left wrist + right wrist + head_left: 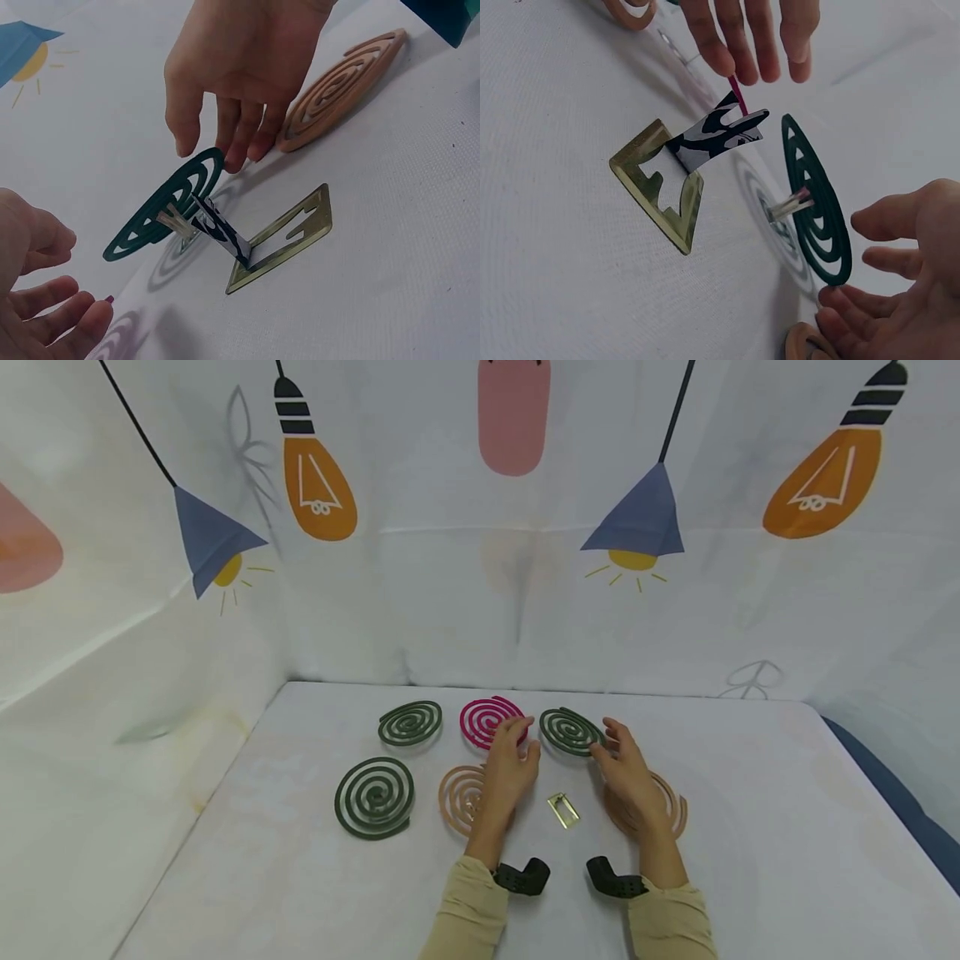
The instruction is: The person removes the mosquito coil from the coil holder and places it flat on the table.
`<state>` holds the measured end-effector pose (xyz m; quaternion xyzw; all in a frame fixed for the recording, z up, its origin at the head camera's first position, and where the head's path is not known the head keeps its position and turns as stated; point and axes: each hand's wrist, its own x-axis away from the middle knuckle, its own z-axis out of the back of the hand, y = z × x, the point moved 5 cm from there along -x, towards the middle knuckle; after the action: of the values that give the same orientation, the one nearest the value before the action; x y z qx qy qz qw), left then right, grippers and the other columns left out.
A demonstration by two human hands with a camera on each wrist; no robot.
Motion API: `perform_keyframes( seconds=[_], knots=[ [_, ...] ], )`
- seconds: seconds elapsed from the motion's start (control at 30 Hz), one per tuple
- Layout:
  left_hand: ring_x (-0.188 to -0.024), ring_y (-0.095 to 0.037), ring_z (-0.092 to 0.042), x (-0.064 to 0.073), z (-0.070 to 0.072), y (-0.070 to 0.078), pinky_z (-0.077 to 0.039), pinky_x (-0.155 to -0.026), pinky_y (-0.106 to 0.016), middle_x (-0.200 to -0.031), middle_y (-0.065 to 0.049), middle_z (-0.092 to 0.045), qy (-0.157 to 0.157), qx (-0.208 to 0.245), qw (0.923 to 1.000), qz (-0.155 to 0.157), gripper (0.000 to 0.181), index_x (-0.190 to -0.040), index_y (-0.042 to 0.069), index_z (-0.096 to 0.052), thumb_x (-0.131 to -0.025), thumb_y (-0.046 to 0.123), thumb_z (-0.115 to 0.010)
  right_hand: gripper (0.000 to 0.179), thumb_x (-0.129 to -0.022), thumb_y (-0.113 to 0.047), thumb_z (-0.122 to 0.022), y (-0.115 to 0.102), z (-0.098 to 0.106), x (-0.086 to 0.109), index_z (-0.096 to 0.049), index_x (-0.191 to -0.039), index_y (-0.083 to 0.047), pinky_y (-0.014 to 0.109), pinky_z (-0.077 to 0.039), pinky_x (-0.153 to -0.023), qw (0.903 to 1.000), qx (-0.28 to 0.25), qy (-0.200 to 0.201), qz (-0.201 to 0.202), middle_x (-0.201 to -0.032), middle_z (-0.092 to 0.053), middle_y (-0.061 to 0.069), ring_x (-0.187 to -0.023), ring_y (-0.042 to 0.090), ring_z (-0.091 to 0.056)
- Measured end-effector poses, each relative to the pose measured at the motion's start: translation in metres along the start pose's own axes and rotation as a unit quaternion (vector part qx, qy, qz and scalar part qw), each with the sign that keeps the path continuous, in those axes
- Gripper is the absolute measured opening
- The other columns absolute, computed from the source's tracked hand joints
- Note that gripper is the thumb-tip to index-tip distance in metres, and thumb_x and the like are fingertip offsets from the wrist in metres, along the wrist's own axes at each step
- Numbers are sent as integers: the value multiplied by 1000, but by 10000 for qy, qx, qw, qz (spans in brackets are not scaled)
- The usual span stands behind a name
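My left hand (512, 770) hovers with relaxed fingers over the table, overlapping the pink mosquito coil (478, 717) and a brown coil (453, 793) in the head view. My right hand (628, 775) has its fingertips right at the edge of a green mosquito coil (558, 727), thumb and fingers spread. In the right wrist view that green coil (821, 202) sits raised and tilted on a small pale upright. Between the hands lies a gold metal coil stand (563, 811), its black-and-white patterned tab (222, 231) bent upward. A second brown coil (678, 810) is partly hidden below my right forearm.
Two more green coils, one at the back (410, 724) and one nearer the front (375, 797), lie on the left of the white table (247, 860). A printed cloth wall (450, 610) rises behind. Black wrist cameras (525, 878) sit on both wrists.
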<state>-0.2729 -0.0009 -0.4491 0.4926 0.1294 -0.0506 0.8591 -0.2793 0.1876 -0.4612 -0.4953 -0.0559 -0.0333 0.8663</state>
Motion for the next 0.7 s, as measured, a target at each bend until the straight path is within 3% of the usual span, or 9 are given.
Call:
perform_keyframes(
  seconds=[0.1, 0.33, 0.43, 0.7],
  knots=[
    [-96, -24, -65, 0, 0, -1, -52, -81, -30, -131, -12, -55, -12, -122, 9999, -52, 39, -126, 8, -59, -88, 11, -58, 59, -98, -16, -43, 1, -2, -1, -16, -150, -7, 51, -27, -112, 10000, -81, 29, -28, -152, -22, 25, -138, 41, -27],
    [-121, -25, -57, 1, -3, -2, -46, -100, -37, -133, -13, -57, -289, 99, 9995, 87, 42, -130, 5, -55, -89, 14, -57, 58, -97, -14, -45, 3, -3, -1, -20, -149, -7, 51, -27, -112, 9999, -110, 26, -49, -151, -26, 25, -136, 40, -30],
    [-114, -26, -61, 2, -5, 0, -46, -99, -39, -127, -14, -61, -407, 196, 9989, 156, 42, -130, 5, -56, -89, 15, -58, 58, -97, -12, -46, 2, -3, 0, -21, -148, -6, 51, -28, -111, 9999, -163, 25, 1, -150, -28, 25, -135, 40, -32],
    [-118, -27, -58, 4, -11, -2, -40, -105, -44, -129, -14, -60, -962, 626, 9901, 805, 49, -136, 8, -50, -91, 25, -58, 59, -96, -13, -49, 2, -3, 0, -23, -148, -6, 50, -30, -110, 9998, -6, 61, 181, -150, -30, 22, -134, 38, -35]
  ],
)
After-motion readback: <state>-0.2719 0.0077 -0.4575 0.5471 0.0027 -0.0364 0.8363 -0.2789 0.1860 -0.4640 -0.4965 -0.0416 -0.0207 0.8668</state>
